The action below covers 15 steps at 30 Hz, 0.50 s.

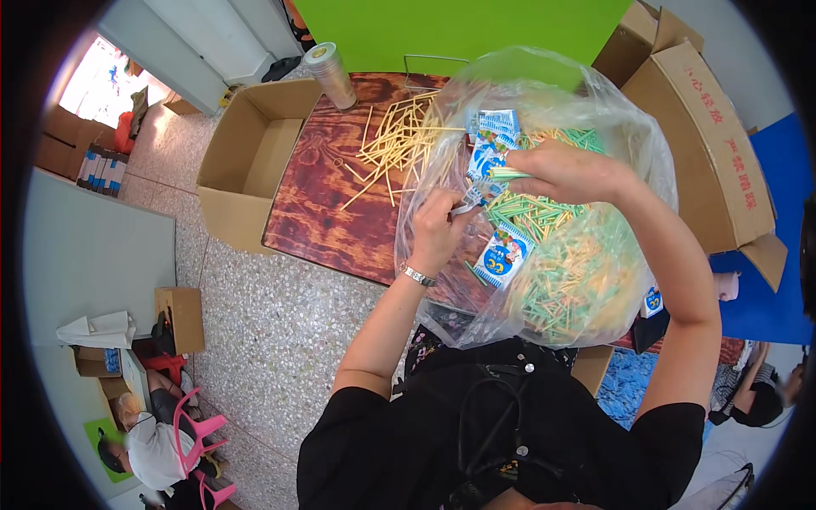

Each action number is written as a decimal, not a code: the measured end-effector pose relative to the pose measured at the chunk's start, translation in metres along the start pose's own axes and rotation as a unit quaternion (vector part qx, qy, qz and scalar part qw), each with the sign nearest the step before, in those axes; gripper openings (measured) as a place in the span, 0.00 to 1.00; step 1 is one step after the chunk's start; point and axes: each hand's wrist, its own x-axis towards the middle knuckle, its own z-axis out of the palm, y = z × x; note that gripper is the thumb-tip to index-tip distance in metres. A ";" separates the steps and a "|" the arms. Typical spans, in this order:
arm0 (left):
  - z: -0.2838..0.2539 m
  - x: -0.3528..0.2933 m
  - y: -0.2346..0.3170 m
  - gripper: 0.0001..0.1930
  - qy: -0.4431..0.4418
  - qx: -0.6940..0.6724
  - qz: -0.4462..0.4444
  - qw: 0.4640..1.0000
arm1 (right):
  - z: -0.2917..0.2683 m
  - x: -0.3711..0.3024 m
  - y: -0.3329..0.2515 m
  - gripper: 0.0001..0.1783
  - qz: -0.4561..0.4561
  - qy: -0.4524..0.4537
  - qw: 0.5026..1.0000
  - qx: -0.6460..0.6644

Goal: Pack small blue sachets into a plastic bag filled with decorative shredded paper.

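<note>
My left hand (pixel 436 225) is closed on the edge of a small blue-and-white packet (pixel 481 194), over the near left part of a big clear plastic bag (pixel 646 161). Between the fingers of my right hand (pixel 568 172) is a small bunch of pale thin sticks (pixel 507 173), their ends close to that packet. Loose green, yellow and pinkish sticks (pixel 557 293) fill much of the bag. A second blue-and-white packet (pixel 503 255) lies just below my hands, and further packets (pixel 495 136) overlap beyond them.
Yellowish sticks (pixel 399 140) are heaped on the reddish-brown table (pixel 314 204), beside a lidded cup (pixel 331 76). Open cardboard boxes (pixel 246 140) stand left and right of the table (pixel 714 144). At the far lower left, a person (pixel 157 446) sits on a pink chair; another person (pixel 756 395) is at lower right.
</note>
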 end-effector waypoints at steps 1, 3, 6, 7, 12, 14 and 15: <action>0.001 0.001 0.001 0.14 0.002 0.007 0.018 1.000 | 0.000 0.001 0.000 0.14 -0.007 -0.008 1.000 -0.025; 0.003 0.002 0.002 0.14 -0.003 0.005 0.025 1.000 | -0.001 0.003 -0.003 0.14 -0.013 -0.014 0.999 -0.050; 0.004 0.003 0.002 0.14 -0.010 0.005 0.041 0.999 | -0.008 0.008 -0.012 0.14 0.012 -0.073 0.990 -0.118; 0.004 0.002 0.002 0.14 -0.012 0.006 0.051 0.999 | -0.011 0.010 -0.015 0.15 0.024 -0.096 0.987 -0.123; 0.004 0.006 0.004 0.14 -0.016 0.010 0.079 0.997 | -0.013 0.013 -0.020 0.17 0.065 -0.152 0.974 -0.156; 0.005 0.007 0.007 0.15 -0.022 0.012 0.083 0.996 | -0.013 0.016 -0.026 0.17 0.108 -0.171 0.962 -0.185; 0.005 0.008 0.009 0.15 -0.022 0.007 0.083 0.996 | -0.015 0.018 -0.031 0.17 0.110 -0.171 0.962 -0.185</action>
